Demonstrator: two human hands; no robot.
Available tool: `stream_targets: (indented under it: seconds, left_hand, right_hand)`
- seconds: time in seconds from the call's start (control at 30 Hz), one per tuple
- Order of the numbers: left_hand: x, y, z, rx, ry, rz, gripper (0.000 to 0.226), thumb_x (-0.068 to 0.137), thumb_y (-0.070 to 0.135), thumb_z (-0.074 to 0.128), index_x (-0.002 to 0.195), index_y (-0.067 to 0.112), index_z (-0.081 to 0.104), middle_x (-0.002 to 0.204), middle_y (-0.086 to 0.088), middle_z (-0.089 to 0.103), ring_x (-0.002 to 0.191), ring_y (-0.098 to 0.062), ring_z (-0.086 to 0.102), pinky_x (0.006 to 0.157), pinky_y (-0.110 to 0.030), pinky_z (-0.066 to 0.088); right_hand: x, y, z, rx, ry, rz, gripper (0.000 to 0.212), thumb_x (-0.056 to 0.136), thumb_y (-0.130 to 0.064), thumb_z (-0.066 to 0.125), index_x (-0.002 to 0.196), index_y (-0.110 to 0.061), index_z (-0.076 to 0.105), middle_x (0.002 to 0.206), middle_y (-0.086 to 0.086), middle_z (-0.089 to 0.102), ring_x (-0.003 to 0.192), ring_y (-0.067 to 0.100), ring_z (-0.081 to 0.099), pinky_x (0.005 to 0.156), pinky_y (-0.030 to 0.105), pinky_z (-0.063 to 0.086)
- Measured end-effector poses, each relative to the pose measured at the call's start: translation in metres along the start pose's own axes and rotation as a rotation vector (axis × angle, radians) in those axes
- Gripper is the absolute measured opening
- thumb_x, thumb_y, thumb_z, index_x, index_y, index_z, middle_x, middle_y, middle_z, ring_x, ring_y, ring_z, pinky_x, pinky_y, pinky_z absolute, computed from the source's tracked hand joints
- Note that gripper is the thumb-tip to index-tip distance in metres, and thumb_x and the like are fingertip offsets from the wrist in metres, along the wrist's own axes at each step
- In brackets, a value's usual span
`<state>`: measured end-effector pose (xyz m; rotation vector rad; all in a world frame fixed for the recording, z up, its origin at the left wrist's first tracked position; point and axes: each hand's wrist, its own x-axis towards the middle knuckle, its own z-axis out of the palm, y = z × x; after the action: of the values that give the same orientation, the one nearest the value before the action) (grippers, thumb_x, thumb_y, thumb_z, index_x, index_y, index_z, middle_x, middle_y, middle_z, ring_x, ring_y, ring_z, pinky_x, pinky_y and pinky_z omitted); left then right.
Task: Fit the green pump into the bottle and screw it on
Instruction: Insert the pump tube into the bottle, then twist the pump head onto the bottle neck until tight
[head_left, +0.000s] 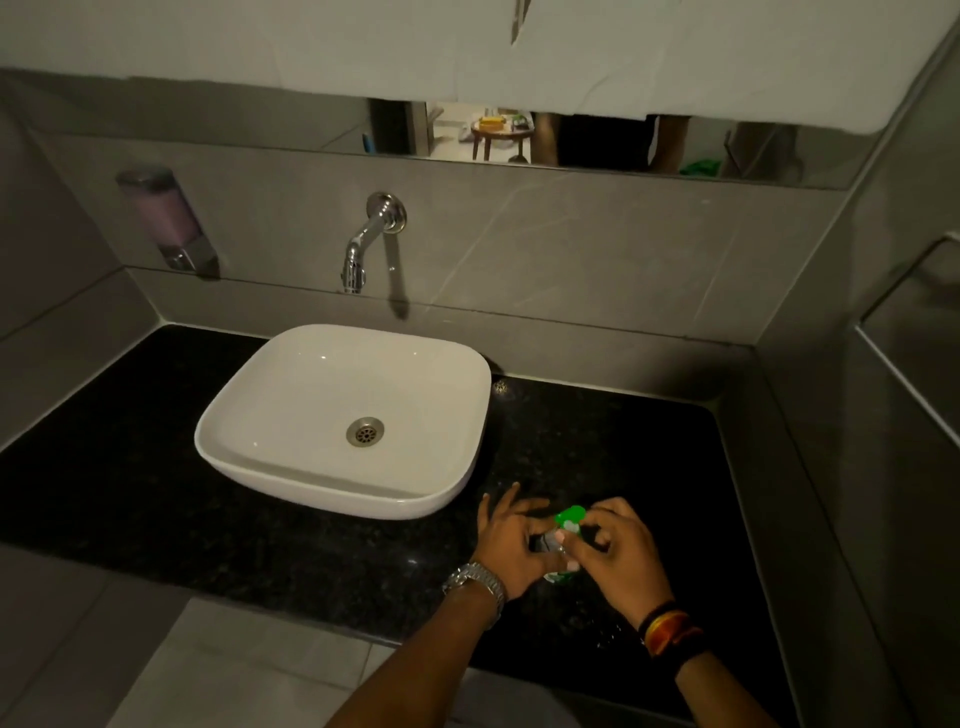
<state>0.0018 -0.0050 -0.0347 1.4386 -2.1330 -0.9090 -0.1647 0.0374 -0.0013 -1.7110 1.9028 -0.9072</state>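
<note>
A small bottle stands on the black counter just right of the basin, mostly hidden between my hands. The green pump sits on top of it, its head showing above my fingers. My left hand, with a metal watch on the wrist, wraps the bottle's left side with the outer fingers spread. My right hand, with dark and orange bands on the wrist, pinches the pump at its collar from the right. Whether the pump is fully seated on the neck is hidden by my fingers.
A white countertop basin sits left of my hands, under a chrome wall tap. A wall soap dispenser hangs at the far left. A mirror strip runs above. A grey wall bounds the counter on the right.
</note>
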Motion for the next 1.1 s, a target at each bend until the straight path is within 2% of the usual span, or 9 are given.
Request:
stream_targets:
  seconds: [0.07, 0.13, 0.33, 0.47, 0.6, 0.8, 0.97, 1.1]
  left_hand:
    - [0.000, 0.001, -0.001, -0.002, -0.001, 0.000, 0.055, 0.067, 0.067, 0.073, 0.118, 0.048, 0.067, 0.145, 0.014, 0.051, 0.151, -0.018, 0.013, 0.120, -0.053, -0.010]
    - [0.000, 0.001, -0.002, 0.007, -0.003, 0.007, 0.053, 0.069, 0.066, 0.073, 0.119, 0.049, 0.065, 0.146, 0.014, 0.050, 0.151, -0.018, 0.012, 0.119, -0.054, -0.010]
    - [0.000, -0.001, 0.003, 0.043, 0.022, 0.004, 0.064, 0.063, 0.073, 0.054, 0.118, 0.044, 0.068, 0.144, 0.015, 0.053, 0.151, -0.019, 0.015, 0.119, -0.050, -0.007]
    - [0.000, -0.001, 0.005, 0.027, 0.031, -0.019, 0.068, 0.060, 0.072, 0.053, 0.117, 0.039, 0.070, 0.144, 0.011, 0.054, 0.151, -0.020, 0.016, 0.120, -0.050, -0.006]
    - [0.000, -0.003, 0.007, 0.008, 0.030, -0.024, 0.066, 0.059, 0.073, 0.056, 0.116, 0.042, 0.070, 0.142, 0.013, 0.055, 0.150, -0.017, 0.016, 0.120, -0.053, -0.005]
    - [0.000, -0.002, 0.004, -0.016, 0.014, -0.015, 0.069, 0.059, 0.076, 0.057, 0.119, 0.043, 0.068, 0.143, 0.014, 0.053, 0.151, -0.016, 0.014, 0.120, -0.052, -0.008]
    - [0.000, 0.002, 0.003, 0.003, 0.005, -0.027, 0.073, 0.058, 0.078, 0.053, 0.121, 0.043, 0.067, 0.144, 0.013, 0.052, 0.151, -0.017, 0.013, 0.120, -0.054, -0.008]
    - [0.000, -0.002, 0.005, 0.028, 0.012, -0.026, 0.073, 0.059, 0.074, 0.049, 0.121, 0.041, 0.068, 0.143, 0.012, 0.054, 0.151, -0.019, 0.014, 0.120, -0.051, -0.008]
  right_hand:
    - [0.009, 0.002, -0.009, -0.084, -0.138, -0.060, 0.027, 0.080, -0.043, 0.074, 0.088, -0.018, 0.070, 0.096, -0.008, 0.051, 0.072, 0.009, 0.057, 0.067, 0.031, 0.053]
    - [0.015, 0.000, -0.015, -0.207, -0.197, -0.105, 0.030, 0.081, -0.049, 0.069, 0.091, -0.021, 0.068, 0.098, -0.010, 0.049, 0.071, 0.007, 0.055, 0.067, 0.030, 0.053]
    - [-0.005, -0.007, -0.001, -0.240, 0.059, -0.026, 0.034, 0.073, -0.056, 0.074, 0.075, -0.026, 0.057, 0.089, -0.010, 0.049, 0.061, 0.008, 0.055, 0.052, 0.032, 0.050]
    - [-0.013, -0.012, 0.009, -0.180, 0.179, 0.081, 0.038, 0.071, -0.054, 0.079, 0.070, -0.024, 0.056, 0.085, -0.008, 0.051, 0.060, 0.014, 0.058, 0.051, 0.037, 0.051]
    - [-0.011, -0.004, 0.006, -0.094, 0.125, 0.057, 0.034, 0.073, -0.050, 0.078, 0.072, -0.023, 0.058, 0.086, -0.009, 0.050, 0.061, 0.008, 0.055, 0.054, 0.035, 0.052]
    - [0.004, 0.001, -0.010, -0.092, -0.125, -0.109, 0.034, 0.078, -0.049, 0.067, 0.088, -0.016, 0.068, 0.096, -0.009, 0.048, 0.063, 0.008, 0.052, 0.060, 0.036, 0.052]
    - [-0.002, -0.010, -0.010, -0.311, -0.045, -0.026, 0.039, 0.078, -0.056, 0.068, 0.080, -0.018, 0.064, 0.093, -0.009, 0.048, 0.065, 0.012, 0.055, 0.057, 0.037, 0.052]
    - [-0.010, -0.026, -0.003, -0.412, 0.032, 0.061, 0.040, 0.079, -0.054, 0.070, 0.074, -0.017, 0.058, 0.094, -0.003, 0.050, 0.068, 0.021, 0.061, 0.053, 0.034, 0.048]
